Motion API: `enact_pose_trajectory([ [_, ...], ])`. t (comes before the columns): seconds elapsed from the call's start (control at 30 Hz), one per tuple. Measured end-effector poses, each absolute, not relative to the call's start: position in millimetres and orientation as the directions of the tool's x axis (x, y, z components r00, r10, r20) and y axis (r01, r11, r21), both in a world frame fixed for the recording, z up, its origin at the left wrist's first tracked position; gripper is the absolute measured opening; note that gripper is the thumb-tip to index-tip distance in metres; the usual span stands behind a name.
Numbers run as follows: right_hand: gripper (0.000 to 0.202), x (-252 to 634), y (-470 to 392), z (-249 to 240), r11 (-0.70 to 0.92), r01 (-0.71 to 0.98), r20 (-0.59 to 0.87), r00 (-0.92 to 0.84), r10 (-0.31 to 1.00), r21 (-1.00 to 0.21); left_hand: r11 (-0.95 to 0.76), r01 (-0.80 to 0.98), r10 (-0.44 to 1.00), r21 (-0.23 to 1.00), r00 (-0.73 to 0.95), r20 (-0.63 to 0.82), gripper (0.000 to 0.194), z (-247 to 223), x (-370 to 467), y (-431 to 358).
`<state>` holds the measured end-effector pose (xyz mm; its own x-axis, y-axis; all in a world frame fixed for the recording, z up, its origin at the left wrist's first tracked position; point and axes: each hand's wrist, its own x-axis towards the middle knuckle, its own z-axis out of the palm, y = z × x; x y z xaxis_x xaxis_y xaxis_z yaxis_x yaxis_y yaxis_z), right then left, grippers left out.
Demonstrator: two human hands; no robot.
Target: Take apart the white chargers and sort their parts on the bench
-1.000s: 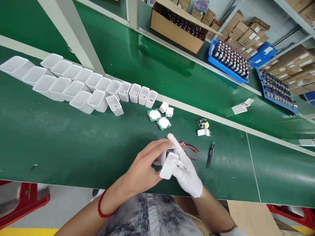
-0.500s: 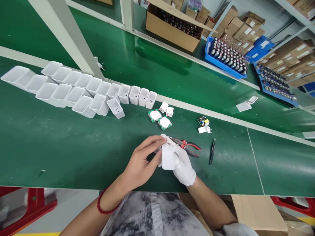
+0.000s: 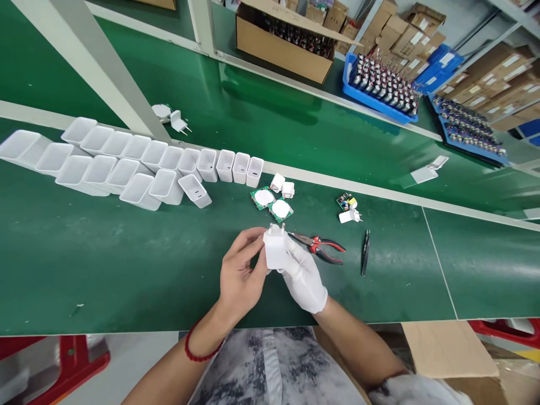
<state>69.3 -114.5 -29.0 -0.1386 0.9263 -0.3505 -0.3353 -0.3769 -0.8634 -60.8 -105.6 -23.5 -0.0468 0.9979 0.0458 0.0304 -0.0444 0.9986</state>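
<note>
A white two-pin plug adapter (image 3: 276,250) is held between both hands above the bench, its metal pins pointing away from me. My bare left hand (image 3: 242,264) grips its left side with thumb and fingers. My right hand (image 3: 304,278), in a white glove, closes on its right side. Just beyond the right hand lie red-and-black pliers (image 3: 320,246), with black tweezers (image 3: 365,253) farther right. Ahead of the hands are two green circuit boards (image 3: 280,210) with white discs, and small white blocks (image 3: 288,190) beside them.
Rows of open white housings (image 3: 139,188) stand at the left. A bare circuit board (image 3: 346,201) and another white plug part (image 3: 350,216) lie to the right. On the rear shelf are a cardboard box (image 3: 282,50) and a blue tray (image 3: 379,104) of parts. A metal post (image 3: 97,67) rises at left.
The adapter has turned in my hands, so its pins now show upright at the far end. Both hands have shifted slightly left, and the camera view has moved a little.
</note>
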Motion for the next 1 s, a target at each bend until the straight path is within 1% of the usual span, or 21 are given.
enact_pose_trajectory([
  [0.1,0.051,69,-115,-36,-0.382,-0.357,-0.352,-0.148,0.924,-0.852,-0.038,0.042,0.999,0.998,-0.028,0.039,0.023,-27,-61,-108],
  [0.2,0.053,70,-114,-34,-0.400,-0.314,-0.367,-0.160,0.916,-0.861,-0.054,0.081,0.999,0.995,0.011,0.053,0.024,-29,-61,-108],
  [0.3,0.050,70,-114,-31,-0.327,-0.271,-0.313,-0.093,0.945,-0.905,-0.124,0.133,0.992,0.983,0.005,0.125,0.023,-27,-59,-109],
  [0.43,0.046,64,-114,-39,-0.248,-0.309,-0.246,-0.048,0.968,-0.918,-0.180,0.162,0.981,0.970,-0.042,0.189,0.023,-26,-54,-109],
  [0.5,0.045,61,-114,-45,-0.239,-0.333,-0.246,-0.024,0.969,-0.912,-0.161,0.177,0.984,0.971,-0.051,0.172,0.023,-27,-53,-108],
  [0.57,0.046,61,-112,-48,-0.270,-0.327,-0.274,-0.034,0.961,-0.906,-0.110,0.179,0.991,0.978,-0.055,0.122,0.023,-29,-54,-106],
  [0.63,0.049,67,-110,-46,-0.323,-0.264,-0.309,-0.094,0.946,-0.909,-0.056,0.157,0.997,0.986,-0.043,0.064,0.023,-29,-55,-103],
  [0.7,0.052,78,-110,-42,-0.311,-0.132,-0.294,-0.135,0.946,-0.941,-0.019,0.129,0.999,0.991,-0.034,0.023,0.023,-29,-56,-98],
  [0.77,0.059,91,-110,-35,-0.177,0.073,-0.185,-0.117,0.976,-0.982,-0.001,0.125,0.999,0.992,-0.038,0.006,0.022,-27,-56,-93],
  [0.83,0.074,101,-110,-28,0.005,0.292,-0.031,-0.121,0.992,-0.956,0.010,0.163,1.000,0.987,-0.028,-0.005,0.021,-24,-53,-89],
  [0.87,0.079,104,-108,-24,0.068,0.368,0.013,-0.150,0.989,-0.927,0.011,0.192,1.000,0.981,-0.003,-0.010,0.021,-22,-51,-88],
  [0.9,0.078,107,-106,-21,0.094,0.400,0.024,-0.176,0.984,-0.912,0.010,0.218,0.999,0.976,0.028,-0.016,0.022,-19,-48,-87],
  [0.93,0.072,109,-103,-18,0.078,0.384,0.005,-0.188,0.982,-0.920,0.005,0.232,0.998,0.973,0.055,-0.018,0.023,-17,-45,-87],
  [0.97,0.067,111,-100,-15,0.020,0.320,-0.038,-0.175,0.984,-0.947,-0.002,0.225,0.997,0.974,0.075,-0.015,0.026,-14,-43,-87],
  [1.0,0.062,115,-95,-13,-0.059,0.213,-0.092,-0.147,0.985,-0.975,-0.010,0.197,0.996,0.980,0.085,-0.007,0.030,-11,-42,-88],
])
